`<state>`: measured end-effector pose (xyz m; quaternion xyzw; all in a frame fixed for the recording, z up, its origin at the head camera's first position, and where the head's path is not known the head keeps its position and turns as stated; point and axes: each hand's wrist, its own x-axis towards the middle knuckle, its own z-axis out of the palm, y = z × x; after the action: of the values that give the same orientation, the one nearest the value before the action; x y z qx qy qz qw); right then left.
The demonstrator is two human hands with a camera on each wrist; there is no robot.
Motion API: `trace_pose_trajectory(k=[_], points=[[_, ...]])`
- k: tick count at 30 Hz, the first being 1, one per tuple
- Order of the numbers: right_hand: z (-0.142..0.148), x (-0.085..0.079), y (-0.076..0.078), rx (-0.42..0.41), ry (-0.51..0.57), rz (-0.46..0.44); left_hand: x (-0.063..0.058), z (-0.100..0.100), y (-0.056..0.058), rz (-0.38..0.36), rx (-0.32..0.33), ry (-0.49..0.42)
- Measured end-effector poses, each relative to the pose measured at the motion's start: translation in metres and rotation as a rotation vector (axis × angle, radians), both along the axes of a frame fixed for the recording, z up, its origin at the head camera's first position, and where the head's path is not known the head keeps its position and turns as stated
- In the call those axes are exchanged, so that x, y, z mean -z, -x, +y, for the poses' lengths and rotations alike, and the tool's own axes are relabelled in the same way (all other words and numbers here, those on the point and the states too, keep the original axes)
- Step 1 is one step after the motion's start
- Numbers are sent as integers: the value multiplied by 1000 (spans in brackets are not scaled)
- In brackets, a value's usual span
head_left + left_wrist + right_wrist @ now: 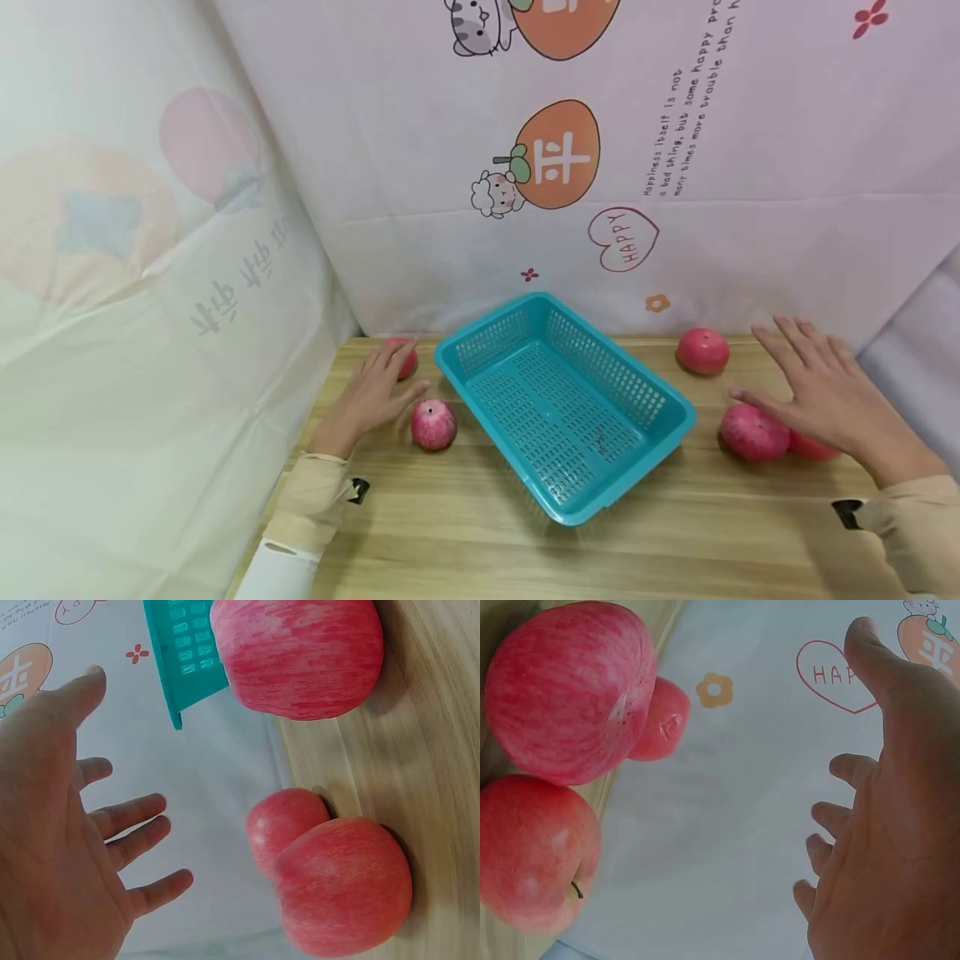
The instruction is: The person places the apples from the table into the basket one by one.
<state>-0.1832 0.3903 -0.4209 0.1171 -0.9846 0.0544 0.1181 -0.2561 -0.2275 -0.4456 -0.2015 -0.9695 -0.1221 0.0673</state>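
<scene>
In the head view a blue-green plastic basket (551, 408) with perforated sides stands between both hands, with no fruit in it. My left hand (367, 400) hovers with spread fingers at the basket's left, holding nothing. Near it are a darker red apple (433, 425) and another apple (408, 363) partly hidden by the fingers. The left wrist view shows a pair of apples (345, 889) close together, below the left hand. On the right, my right hand (825, 400) is raised, fingers apart, over a red apple (753, 433) and a lighter apple (536, 855). Another apple (702, 351) sits farther back.
The wooden table (480, 550) meets a hanging white cloth (420, 167) with printed fruit and lettering at its back edge. More pale cloth (112, 400) hangs along the left side.
</scene>
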Motion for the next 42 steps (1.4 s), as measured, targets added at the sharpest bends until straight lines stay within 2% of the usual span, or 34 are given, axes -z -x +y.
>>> trace_pose_trajectory(k=[5,11,21,27,32,38,42], points=[[-2,1,4,-7,43,-22,-1,1,0,-5,-1,-35],[-8,3,7,16,106,-81,0,3,0,87,18,-53],[-16,11,12,55,186,-134,4,14,2,160,-60,-90],[-18,17,13,59,209,-165,5,22,2,160,-77,-112],[-20,22,13,48,229,-182,6,30,1,131,-91,-148],[-27,24,14,33,244,-161,11,39,2,115,-88,-187],[-34,25,15,50,253,-202,15,44,-1,107,-96,-239]])
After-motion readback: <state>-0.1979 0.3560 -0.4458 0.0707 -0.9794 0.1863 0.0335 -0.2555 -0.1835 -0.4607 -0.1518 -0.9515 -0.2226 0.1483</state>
